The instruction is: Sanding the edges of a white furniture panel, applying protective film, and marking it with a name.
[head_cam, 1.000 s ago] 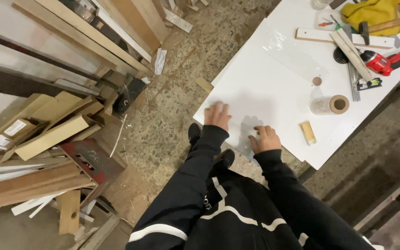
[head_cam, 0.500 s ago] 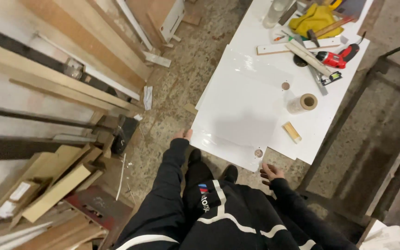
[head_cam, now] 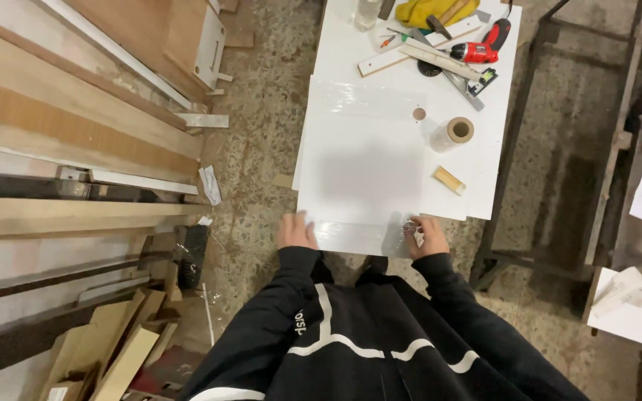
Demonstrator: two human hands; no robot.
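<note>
White table (head_cam: 495, 141), glossy white panel (head_cam: 369, 171) under clear film, red and black drill (head_cam: 482, 50), yellow cloth (head_cam: 429, 10), tan tape roll (head_cam: 459, 130), pale wooden block (head_cam: 449, 180), black jacket (head_cam: 365, 341) with white stripes, speckled grey floor (head_cam: 261, 156), brown and cream boards (head_cam: 68, 126)
</note>
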